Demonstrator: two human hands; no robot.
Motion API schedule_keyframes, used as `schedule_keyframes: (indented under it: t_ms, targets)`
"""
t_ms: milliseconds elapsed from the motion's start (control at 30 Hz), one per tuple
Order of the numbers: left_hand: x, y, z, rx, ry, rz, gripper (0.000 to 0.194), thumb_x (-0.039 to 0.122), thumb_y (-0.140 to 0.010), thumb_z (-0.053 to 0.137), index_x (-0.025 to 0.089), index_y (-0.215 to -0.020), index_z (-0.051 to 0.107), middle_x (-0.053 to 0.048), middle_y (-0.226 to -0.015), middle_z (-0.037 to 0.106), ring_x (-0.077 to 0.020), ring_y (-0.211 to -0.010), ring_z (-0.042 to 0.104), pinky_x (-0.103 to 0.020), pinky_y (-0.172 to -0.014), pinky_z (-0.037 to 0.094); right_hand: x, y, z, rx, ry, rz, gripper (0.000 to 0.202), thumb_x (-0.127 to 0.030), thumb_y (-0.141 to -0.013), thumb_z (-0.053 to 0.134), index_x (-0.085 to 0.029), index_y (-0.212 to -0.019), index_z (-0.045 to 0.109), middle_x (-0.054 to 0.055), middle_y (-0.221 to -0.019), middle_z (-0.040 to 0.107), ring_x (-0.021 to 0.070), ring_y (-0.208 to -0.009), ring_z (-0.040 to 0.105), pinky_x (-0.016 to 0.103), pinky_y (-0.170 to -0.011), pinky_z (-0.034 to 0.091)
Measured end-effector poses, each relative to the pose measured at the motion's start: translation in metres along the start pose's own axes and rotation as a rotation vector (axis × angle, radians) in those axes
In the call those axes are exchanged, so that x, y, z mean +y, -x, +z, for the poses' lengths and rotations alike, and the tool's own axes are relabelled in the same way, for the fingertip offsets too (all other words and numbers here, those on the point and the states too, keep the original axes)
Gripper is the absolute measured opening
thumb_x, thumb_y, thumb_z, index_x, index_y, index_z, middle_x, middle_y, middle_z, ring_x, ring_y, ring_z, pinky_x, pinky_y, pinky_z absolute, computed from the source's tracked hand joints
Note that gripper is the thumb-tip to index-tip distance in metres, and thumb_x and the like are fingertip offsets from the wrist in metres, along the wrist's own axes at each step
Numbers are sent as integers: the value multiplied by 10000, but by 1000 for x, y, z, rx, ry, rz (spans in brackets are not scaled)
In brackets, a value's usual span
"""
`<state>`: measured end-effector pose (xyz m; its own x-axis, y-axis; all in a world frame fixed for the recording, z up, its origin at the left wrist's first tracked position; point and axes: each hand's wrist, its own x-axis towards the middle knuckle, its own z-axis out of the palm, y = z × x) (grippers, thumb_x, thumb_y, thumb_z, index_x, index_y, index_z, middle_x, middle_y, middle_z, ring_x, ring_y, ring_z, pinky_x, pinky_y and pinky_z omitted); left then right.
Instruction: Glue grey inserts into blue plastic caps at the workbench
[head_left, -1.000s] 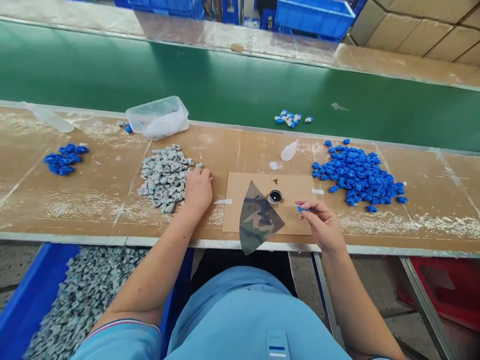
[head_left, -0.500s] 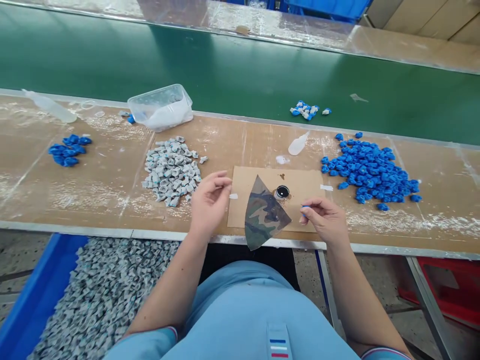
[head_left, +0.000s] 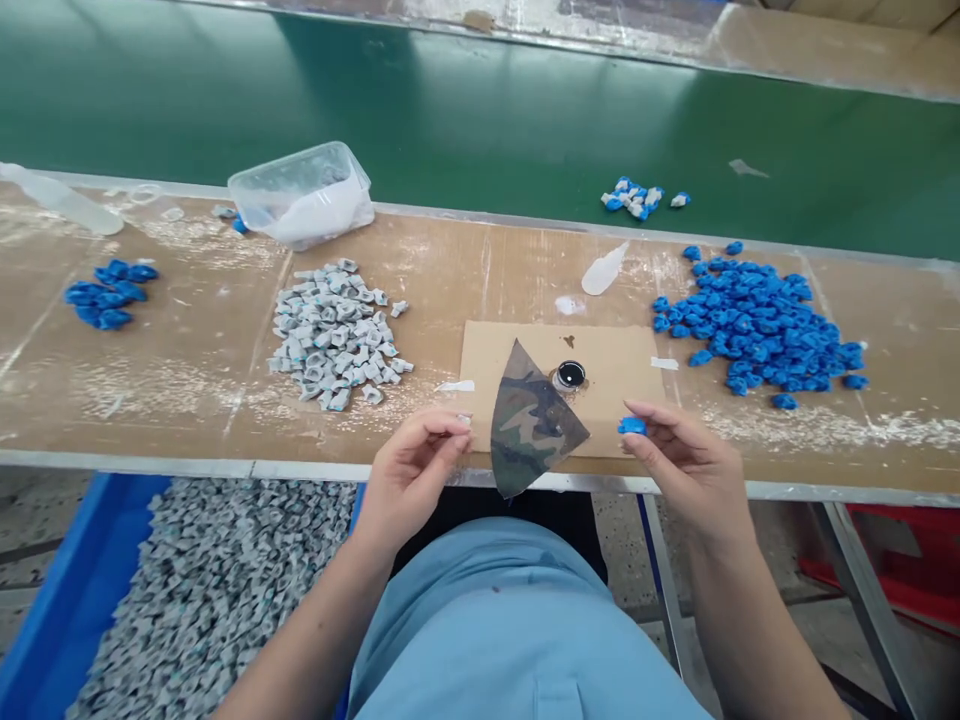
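Observation:
Between the thumb and fingers of my left hand (head_left: 415, 470) is a small grey piece (head_left: 465, 420), mostly covered by the fingertips. My right hand (head_left: 694, 468) pinches a small blue piece (head_left: 632, 426) by its right side. The two hands are apart, one on either side of a camouflage cloth triangle (head_left: 531, 425). That cloth lies on a cardboard sheet (head_left: 484, 350) and overhangs the table's front edge. Behind it a small round pot (head_left: 570, 376) with dark contents stands on the cardboard. Left of it is a pile of grey pieces (head_left: 334, 335); a pile of blue pieces (head_left: 757, 325) lies to the right.
A clear plastic tub (head_left: 300, 195) and a squeeze bottle (head_left: 67, 200) stand back left, near a small blue cluster (head_left: 109, 293). Another bottle (head_left: 604, 270) lies behind the cardboard. Blue-and-white pieces (head_left: 634, 198) rest on the green belt (head_left: 487, 130). Below left is a blue bin (head_left: 67, 580) of grey pieces.
My left hand has come down and toward me from beside the grey pile, now with a grey piece showing. My right hand has shifted right, and more of its blue piece shows.

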<state>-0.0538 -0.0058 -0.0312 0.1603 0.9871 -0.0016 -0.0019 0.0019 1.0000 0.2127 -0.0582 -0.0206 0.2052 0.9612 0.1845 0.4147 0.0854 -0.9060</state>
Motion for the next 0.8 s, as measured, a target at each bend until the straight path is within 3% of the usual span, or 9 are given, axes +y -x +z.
schedule_keyframes:
  t_ms: [133, 267, 367, 467, 533, 600, 667, 733, 800]
  targets:
    - [0, 20, -12, 64, -40, -41, 48, 227, -804, 654, 185, -815, 676, -46, -955, 651, -124, -758, 635, -247, -710, 551, -8, 24, -2, 98, 12, 44, 250, -170, -791, 681, -264, -1021, 706, 28, -923, 683, 137, -779, 648, 274, -701, 575]
    - [-4, 28, -9, 81, -20, -27, 36, 190, -816, 639, 197, -839, 666, -33, -973, 668, -111, -748, 644, -247, -727, 550, -12, 37, 2, 130, 20, 60, 270, -155, -798, 667, -262, -1045, 696, 26, -928, 674, 138, -784, 646, 284, -709, 581]
    - [-3, 30, -7, 28, -47, 13, 92, 173, -845, 595, 217, -895, 659, -33, -998, 657, -118, -774, 636, -263, -743, 540, -14, 43, 2, 110, 43, 50, 245, -148, -793, 668, -245, -1017, 695, 36, -940, 677, 148, -802, 645, 292, -713, 581]
    - [1, 31, -14, -160, -217, 77, 185, 183, -891, 504, 226, -850, 679, -47, -949, 634, -156, -884, 614, -279, -782, 519, -17, 46, -5, 48, 67, 18, 243, -125, -819, 625, -247, -1023, 674, 39, -958, 672, 141, -789, 648, 279, -710, 571]
    - [0, 33, -21, -386, -358, 53, 270, 193, -909, 443, 220, -804, 690, -65, -942, 615, -174, -940, 598, -278, -799, 507, -15, 50, -10, -103, 97, -38, 235, -110, -851, 562, -248, -1008, 670, 41, -953, 662, 131, -790, 646, 254, -696, 553]
    - [-6, 39, -26, -628, -457, -47, 289, 203, -909, 410, 216, -831, 688, -75, -978, 593, -169, -912, 598, -267, -774, 509, -9, 56, -12, -365, 119, -62, 237, -114, -879, 502, -240, -980, 675, 46, -931, 652, 123, -799, 640, 227, -681, 532]
    - [-17, 47, -28, -810, -519, -175, 212, 237, -884, 459, 210, -887, 670, -75, -1001, 573, -157, -839, 596, -252, -700, 515, 2, 67, -10, -653, 146, 9, 207, -165, -895, 501, -231, -973, 681, 50, -909, 646, 118, -783, 633, 212, -666, 516]
    - [-27, 57, -26, -888, -580, -263, 123, 276, -830, 561, 199, -872, 647, -68, -992, 560, -151, -780, 584, -249, -651, 513, 16, 81, -4, -859, 190, 129, 135, -252, -871, 579, -218, -939, 691, 48, -871, 642, 117, -728, 623, 205, -636, 500]
    - [-35, 65, -23, -891, -626, -261, 79, 272, -790, 614, 193, -791, 617, -53, -966, 553, -152, -782, 577, -264, -684, 518, 29, 96, 2, -965, 230, 205, 117, -301, -819, 657, -203, -865, 701, 39, -811, 632, 116, -674, 607, 201, -599, 480]
